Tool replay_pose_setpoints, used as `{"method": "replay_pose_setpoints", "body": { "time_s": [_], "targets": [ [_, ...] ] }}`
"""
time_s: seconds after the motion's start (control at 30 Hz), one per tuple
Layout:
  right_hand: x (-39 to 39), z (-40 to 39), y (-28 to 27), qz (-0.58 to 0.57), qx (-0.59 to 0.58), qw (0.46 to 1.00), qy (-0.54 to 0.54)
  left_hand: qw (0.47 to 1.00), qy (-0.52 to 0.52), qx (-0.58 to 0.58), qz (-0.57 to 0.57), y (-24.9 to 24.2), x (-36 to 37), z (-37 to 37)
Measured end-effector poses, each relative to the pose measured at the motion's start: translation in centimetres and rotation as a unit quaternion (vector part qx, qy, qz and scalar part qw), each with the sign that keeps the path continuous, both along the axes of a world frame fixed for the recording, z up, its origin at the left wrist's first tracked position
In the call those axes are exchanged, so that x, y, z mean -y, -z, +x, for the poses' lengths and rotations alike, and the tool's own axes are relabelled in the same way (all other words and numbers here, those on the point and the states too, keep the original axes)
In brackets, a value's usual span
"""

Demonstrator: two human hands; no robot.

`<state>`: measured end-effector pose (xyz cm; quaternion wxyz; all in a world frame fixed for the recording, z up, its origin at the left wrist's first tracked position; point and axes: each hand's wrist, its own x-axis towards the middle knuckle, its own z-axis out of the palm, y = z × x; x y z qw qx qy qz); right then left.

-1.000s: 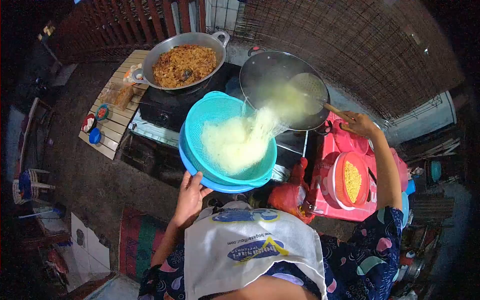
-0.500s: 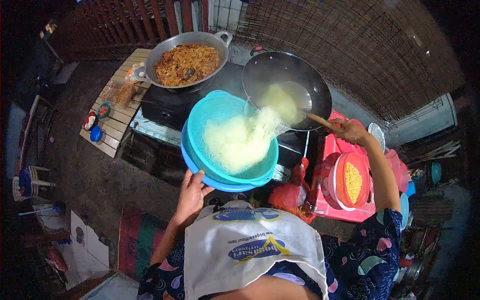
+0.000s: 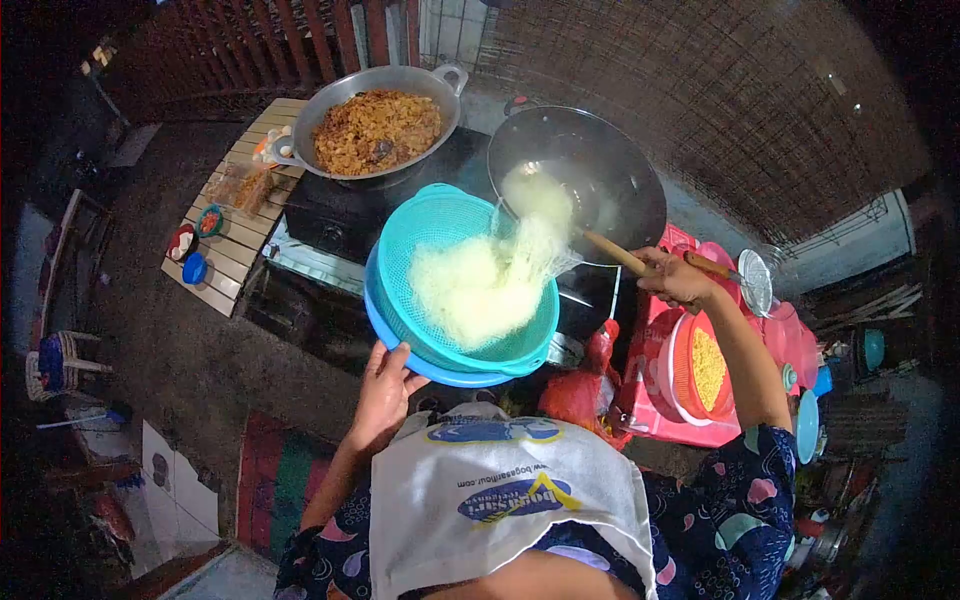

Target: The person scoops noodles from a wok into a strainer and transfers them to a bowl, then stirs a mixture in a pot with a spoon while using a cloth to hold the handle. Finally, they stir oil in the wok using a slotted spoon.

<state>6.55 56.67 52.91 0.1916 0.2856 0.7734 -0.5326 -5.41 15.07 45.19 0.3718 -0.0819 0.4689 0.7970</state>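
My left hand (image 3: 384, 395) grips the near-left rim of a blue basin (image 3: 378, 315), thumb on top. A teal colander (image 3: 425, 215) sits inside that basin, tilted toward the wok. Pale, steaming noodles (image 3: 470, 300) lie in the colander, and a strand of them stretches over its far-right rim toward the black wok (image 3: 630, 165). My right hand (image 3: 677, 278) is closed round the wooden handle of a skimmer (image 3: 615, 252); noodles mostly cover its head, at the colander's edge by the wok. Steam blurs the wok's inside.
A metal pan of brown cooked food (image 3: 375, 130) stands on the stove (image 3: 330, 215). Small bowls sit on a slatted table (image 3: 225, 255) at left. To the right, an orange basket of yellow pieces (image 3: 708, 370) and a mesh strainer (image 3: 755, 280) rest by a red-covered table (image 3: 640, 385).
My right hand has shifted slightly left and down with the skimmer. More noodles now rise at the colander's edge over the wok. My left hand stays on the basin.
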Motion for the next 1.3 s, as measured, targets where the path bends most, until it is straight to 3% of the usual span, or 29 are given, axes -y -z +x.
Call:
{"method": "replay_pose_setpoints", "body": {
  "time_s": [0.1,0.37,0.67,1.3],
  "targets": [
    [0.7,-0.1,-0.1,0.01,0.003,1.0,0.015,1.0,-0.004,0.003,-0.003,-0.6,-0.1,0.1],
    [1.3,0.4,-0.1,-0.119,-0.003,0.992,0.037,1.0,-0.011,0.002,-0.015,-0.5,-0.3,-0.1],
    [2.1,0.6,0.4,-0.172,-0.01,0.983,0.064,1.0,-0.011,0.003,-0.01,-0.9,-0.2,0.0],
    [4.2,1.4,0.2,-0.096,-0.05,0.992,0.07,1.0,-0.002,0.006,-0.017,-1.1,-0.3,0.1]
  ]
}}
